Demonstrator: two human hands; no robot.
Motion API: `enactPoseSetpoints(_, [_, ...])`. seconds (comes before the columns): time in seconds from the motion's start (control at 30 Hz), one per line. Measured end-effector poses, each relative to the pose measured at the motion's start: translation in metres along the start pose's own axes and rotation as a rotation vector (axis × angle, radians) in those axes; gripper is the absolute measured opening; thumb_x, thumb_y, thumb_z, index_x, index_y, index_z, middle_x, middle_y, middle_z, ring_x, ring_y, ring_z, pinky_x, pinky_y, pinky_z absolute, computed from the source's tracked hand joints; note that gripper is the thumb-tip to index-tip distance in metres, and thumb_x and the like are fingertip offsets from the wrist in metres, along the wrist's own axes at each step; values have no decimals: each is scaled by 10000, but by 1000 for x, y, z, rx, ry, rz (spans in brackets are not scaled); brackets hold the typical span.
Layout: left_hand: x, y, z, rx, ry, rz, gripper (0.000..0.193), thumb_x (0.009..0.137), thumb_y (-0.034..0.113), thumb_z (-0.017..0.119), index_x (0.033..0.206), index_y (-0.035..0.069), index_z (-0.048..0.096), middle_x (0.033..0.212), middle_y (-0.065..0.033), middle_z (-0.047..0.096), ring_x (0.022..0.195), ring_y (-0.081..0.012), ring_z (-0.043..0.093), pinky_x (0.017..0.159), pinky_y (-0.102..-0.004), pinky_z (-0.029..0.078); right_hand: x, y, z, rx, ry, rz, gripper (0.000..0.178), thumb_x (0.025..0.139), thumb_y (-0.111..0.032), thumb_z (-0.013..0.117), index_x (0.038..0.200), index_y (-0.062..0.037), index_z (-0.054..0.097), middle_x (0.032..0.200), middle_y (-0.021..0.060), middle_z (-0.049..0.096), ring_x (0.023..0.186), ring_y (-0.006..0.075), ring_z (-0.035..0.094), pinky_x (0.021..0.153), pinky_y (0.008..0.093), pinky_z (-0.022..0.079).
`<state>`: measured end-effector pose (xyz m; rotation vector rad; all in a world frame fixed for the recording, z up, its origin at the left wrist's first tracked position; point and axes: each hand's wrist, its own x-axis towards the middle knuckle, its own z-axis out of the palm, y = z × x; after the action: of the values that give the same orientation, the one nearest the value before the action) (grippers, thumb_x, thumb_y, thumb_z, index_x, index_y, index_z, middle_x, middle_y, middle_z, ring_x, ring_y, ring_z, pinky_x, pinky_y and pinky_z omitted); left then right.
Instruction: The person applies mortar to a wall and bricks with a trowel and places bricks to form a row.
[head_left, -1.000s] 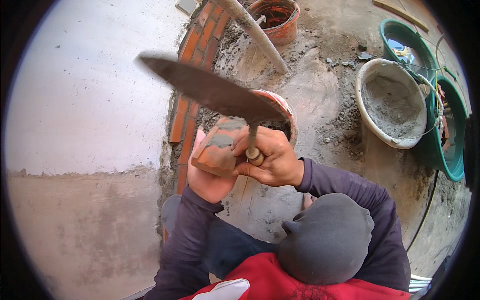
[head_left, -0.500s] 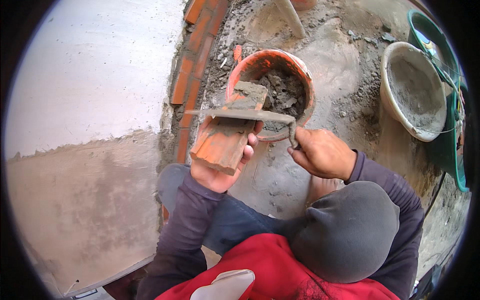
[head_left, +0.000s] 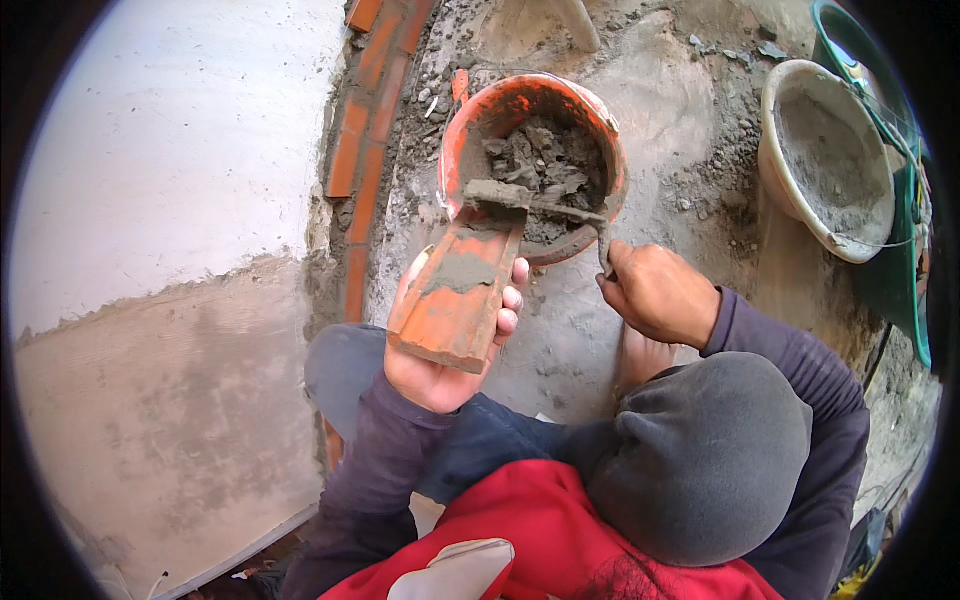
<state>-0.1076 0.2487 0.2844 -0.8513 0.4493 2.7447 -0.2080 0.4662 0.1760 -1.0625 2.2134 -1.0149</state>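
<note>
Orange brick (head_left: 458, 312) hides much of the left hand (head_left: 428, 384) holding it.

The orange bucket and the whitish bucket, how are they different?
The orange bucket is orange, smeared grey; the whitish bucket is pale. The orange bucket holds a darker, lumpier mix; the whitish bucket's mix looks smoother. The trowel partly covers the orange bucket; the whitish bucket stands beside a green tub. Both are round and open.
</note>
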Motion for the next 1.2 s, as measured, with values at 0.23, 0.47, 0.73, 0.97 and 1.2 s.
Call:
enactPoseSetpoints(0.23, [3,-15,12,-18,-15,24,595,970,392,489,1407,20,332,1299,-258,384,999,-303,473,813,-383,513,6,0,-6,59,-65,-11,218,900,-126,434,920,75,518,742,294,632,730,448,647,654,537,497])
enactPoseSetpoints(0.47, [0,-9,-2,2,-66,69,602,973,377,491,1423,24,302,1319,-268,347,1020,-309,472,840,-383,513,5,-22,-24,129,-62,-98,208,884,-109,443,913,74,537,732,291,635,742,451,658,664,517,519])
enactPoseSetpoints(0.73, [2,-2,19,95,54,14,608,994,456,339,1373,-18,385,1184,-238,528,840,-305,587,687,-391,558,11,3,-14,62,70,-14,202,860,-117,579,870,73,508,668,281,581,673,461,601,596,505,479])
enactPoseSetpoints(0.97, [-3,-4,20,132,76,86,573,1012,427,290,1339,-23,428,1137,-230,574,819,-293,612,687,-389,567,14,-21,-12,8,-5,23,226,853,-147,581,864,61,494,662,285,589,685,486,602,614,524,497])
enactPoseSetpoints(1.2, [0,-9,13,218,120,138,576,1020,430,266,1371,-4,407,1136,-226,588,821,-301,626,706,-397,572,8,-21,-20,123,-10,-202,197,830,-116,586,835,65,510,644,288,567,679,473,601,609,521,483])
